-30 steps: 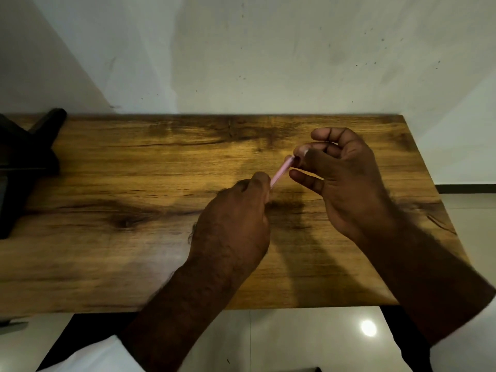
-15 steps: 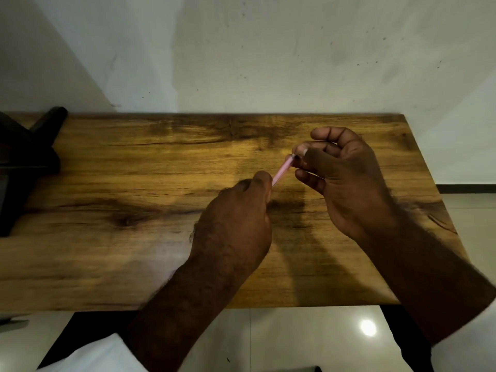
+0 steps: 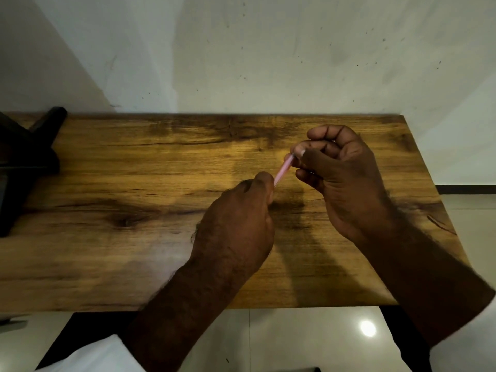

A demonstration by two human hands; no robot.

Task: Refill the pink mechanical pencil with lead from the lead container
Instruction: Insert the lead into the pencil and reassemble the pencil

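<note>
The pink mechanical pencil (image 3: 282, 172) slants up to the right above the wooden table (image 3: 134, 183). My left hand (image 3: 236, 226) is closed around its lower part, which the fist hides. My right hand (image 3: 341, 178) pinches at the pencil's upper end with thumb and forefinger; a small grey piece shows at that tip. Whether the fingers hold a lead or a cap is too small to tell. No lead container is visible.
A black stand-like object (image 3: 24, 162) sits at the table's far left edge. A pale wall rises right behind the table. The table's right edge and front edge drop to a glossy tiled floor (image 3: 295, 339).
My right hand's fingers have closed in a little tighter on the pencil's top end. The left hand and pencil have barely moved.
</note>
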